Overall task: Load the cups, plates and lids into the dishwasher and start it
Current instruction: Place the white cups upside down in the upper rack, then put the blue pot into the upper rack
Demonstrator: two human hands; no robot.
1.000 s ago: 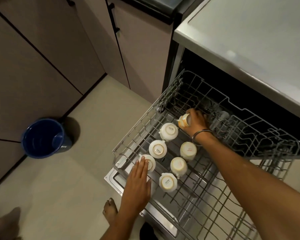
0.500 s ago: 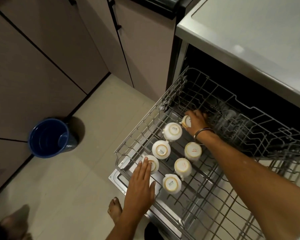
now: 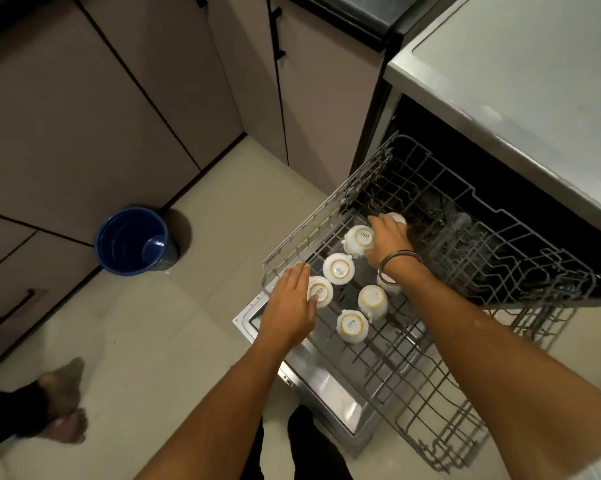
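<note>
Several white cups stand upside down in the pulled-out wire rack point(image 3: 294, 242) of the open dishwasher; one of these upturned cups point(image 3: 339, 268) is near the left rim. My right hand point(image 3: 389, 242) reaches to the back of the group and covers a white cup point(image 3: 397, 218), fingers curled over it, right beside another upturned cup point(image 3: 359, 240). Another cup point(image 3: 390, 285) is partly hidden under my right wrist. My left hand point(image 3: 290, 306) lies flat on the rack's front left corner, fingers straight, its edge touching the nearest cup point(image 3: 320, 291).
The dishwasher door point(image 3: 330, 393) lies open below the rack. A blue bucket point(image 3: 132, 240) stands on the floor to the left by the cabinets. My bare foot point(image 3: 63, 393) is at the lower left. The grey dishwasher top point(image 3: 521, 64) juts out above the rack.
My right hand has brought its cup down into the back of the rack, beside the rear cup. My left hand has stayed on the rack's front corner.
</note>
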